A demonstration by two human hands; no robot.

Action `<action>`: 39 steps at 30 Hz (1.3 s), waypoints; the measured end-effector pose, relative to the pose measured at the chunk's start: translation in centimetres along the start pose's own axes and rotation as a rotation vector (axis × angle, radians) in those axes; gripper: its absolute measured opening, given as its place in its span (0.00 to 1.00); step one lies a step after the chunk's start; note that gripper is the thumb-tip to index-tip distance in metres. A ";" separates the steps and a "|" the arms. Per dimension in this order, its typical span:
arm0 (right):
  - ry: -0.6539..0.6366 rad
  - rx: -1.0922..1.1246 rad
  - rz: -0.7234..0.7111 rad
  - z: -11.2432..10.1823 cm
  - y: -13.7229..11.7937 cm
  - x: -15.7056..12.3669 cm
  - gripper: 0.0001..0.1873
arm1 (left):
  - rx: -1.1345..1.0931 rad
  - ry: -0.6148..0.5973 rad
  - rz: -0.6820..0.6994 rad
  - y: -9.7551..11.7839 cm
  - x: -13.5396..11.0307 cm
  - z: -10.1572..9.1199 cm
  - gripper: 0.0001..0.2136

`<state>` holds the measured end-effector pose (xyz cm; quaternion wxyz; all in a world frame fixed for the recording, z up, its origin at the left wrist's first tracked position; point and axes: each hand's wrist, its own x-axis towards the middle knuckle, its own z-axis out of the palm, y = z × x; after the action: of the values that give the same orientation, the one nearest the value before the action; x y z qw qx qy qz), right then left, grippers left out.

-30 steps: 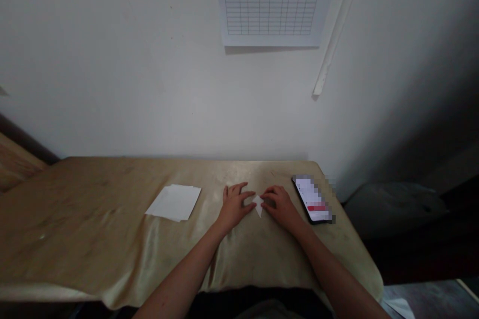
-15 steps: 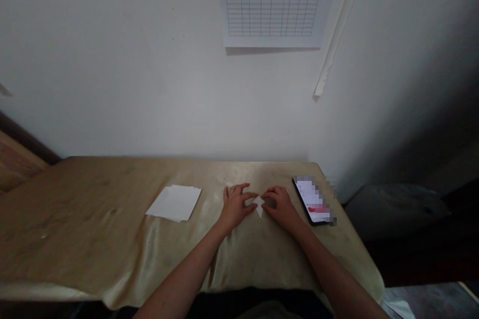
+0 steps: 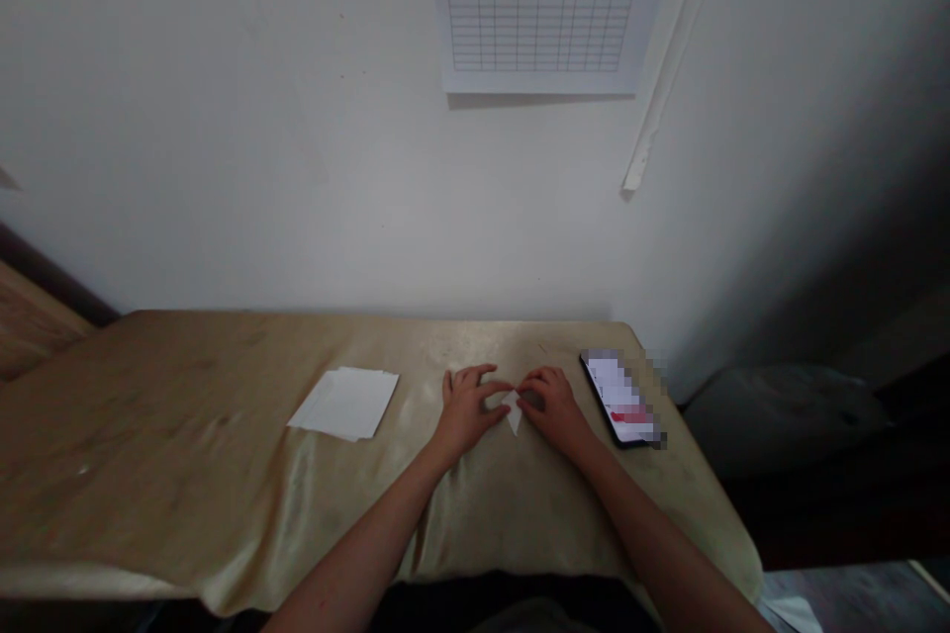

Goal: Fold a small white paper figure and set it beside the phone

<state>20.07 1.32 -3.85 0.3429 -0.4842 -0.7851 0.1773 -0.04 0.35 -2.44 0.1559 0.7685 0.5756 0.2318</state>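
A small folded piece of white paper (image 3: pixel 514 411), roughly kite-shaped with a point toward me, lies on the table between my hands. My left hand (image 3: pixel 471 406) grips its left side with thumb and index finger, the other fingers spread out over the cloth. From the right, my right hand (image 3: pixel 550 405) holds the paper's other edge, its fingers curled and the thumb near the middle. The index fingertips of both hands almost meet at the paper's top corner. Parts of the paper are covered by the fingers.
Left of my hands, a stack of white paper sheets (image 3: pixel 348 403) lies on the gold tablecloth (image 3: pixel 185 455). A phone (image 3: pixel 619 401) with a lit screen rests at the right. Behind the table is a wall with a printed grid sheet (image 3: pixel 541 10).
Both hands stay in nearly the same place. The right fingers have shifted slightly left along the folded paper, and its lower tip has moved a little.
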 end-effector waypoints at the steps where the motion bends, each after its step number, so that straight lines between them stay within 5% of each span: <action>1: 0.002 0.003 0.003 0.0 -0.1 0.0 0.07 | -0.003 0.002 0.001 0.0 0.0 0.0 0.15; 23: -0.008 -0.090 -0.057 -0.2 -0.6 -0.2 0.05 | 0.000 0.022 0.023 0.4 -0.4 -0.3 0.04; 39: 0.011 -0.260 -0.115 0.3 -1.7 0.2 0.05 | 0.003 0.010 0.032 0.3 -0.4 -0.3 0.05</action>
<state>18.71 0.68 -2.97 0.2912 -0.4796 -0.8261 0.0516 -0.04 -0.08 -2.13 0.1481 0.7766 0.5645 0.2374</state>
